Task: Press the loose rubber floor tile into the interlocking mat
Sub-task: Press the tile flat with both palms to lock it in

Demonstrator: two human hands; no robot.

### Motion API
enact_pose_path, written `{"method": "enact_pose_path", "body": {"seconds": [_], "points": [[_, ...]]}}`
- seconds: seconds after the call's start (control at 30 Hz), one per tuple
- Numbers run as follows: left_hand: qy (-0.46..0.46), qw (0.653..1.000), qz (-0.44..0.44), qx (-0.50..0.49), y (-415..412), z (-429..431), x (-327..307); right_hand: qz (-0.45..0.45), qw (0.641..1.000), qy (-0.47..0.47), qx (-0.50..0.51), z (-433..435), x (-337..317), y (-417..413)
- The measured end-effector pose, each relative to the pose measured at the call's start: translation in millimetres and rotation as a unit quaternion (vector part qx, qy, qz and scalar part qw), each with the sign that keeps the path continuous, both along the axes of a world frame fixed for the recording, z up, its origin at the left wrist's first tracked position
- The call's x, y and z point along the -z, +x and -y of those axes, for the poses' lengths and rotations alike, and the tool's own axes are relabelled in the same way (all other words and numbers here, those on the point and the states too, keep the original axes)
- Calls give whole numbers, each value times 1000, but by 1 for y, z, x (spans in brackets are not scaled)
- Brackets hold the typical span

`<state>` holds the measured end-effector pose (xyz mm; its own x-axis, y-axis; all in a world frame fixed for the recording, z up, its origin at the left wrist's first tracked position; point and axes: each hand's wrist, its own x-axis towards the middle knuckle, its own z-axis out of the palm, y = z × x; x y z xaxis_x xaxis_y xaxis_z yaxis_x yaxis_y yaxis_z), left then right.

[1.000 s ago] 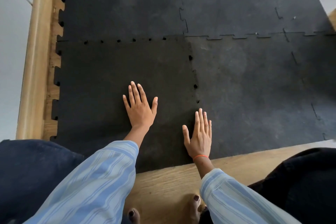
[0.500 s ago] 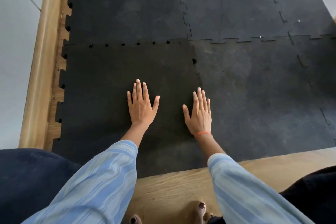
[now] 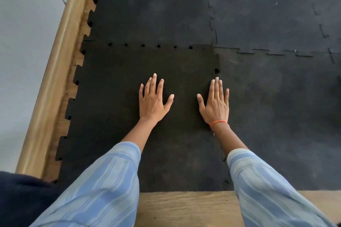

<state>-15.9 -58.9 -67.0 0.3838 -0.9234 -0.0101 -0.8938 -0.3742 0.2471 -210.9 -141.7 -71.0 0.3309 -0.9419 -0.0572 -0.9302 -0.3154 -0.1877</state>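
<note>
Head view: you're mid-press. Left hand (image 3: 151, 101) and right hand (image 3: 215, 103) lie flat, fingers extended, grasping nothing. Both rest on the loose dark black square rubber floor tile (image 3: 114, 108), bottom-left of the grey interlocking rubber mat (image 3: 276, 107); the right one sits at its right seam. Small gaps show along the top seam and 1 at the right seam, so I'd judge those tabs unseated. Next: shift your weight there. Your striped blue sleeves (image 3: 103, 186) hide the near edge; seam depth is hard to read.

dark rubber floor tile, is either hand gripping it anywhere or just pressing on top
Nothing is held. The left hand and right hand lie flat, fingers extended, on top of the dark rubber floor tile; the right hand sits along its right seam.
</note>
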Motion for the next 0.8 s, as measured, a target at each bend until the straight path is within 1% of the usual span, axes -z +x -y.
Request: {"method": "enact_pose_path", "body": {"seconds": [0.17,0.43,0.8], "points": [[-28,1000,3,10,11,13,5,-2,1000,-10,-15,34,1,14],[-43,999,5,32,28,12,6,-17,999,-35,24,45,1,25],[-23,999,-7,30,28,13,3,-13,998,40,49,56,-4,29]]}}
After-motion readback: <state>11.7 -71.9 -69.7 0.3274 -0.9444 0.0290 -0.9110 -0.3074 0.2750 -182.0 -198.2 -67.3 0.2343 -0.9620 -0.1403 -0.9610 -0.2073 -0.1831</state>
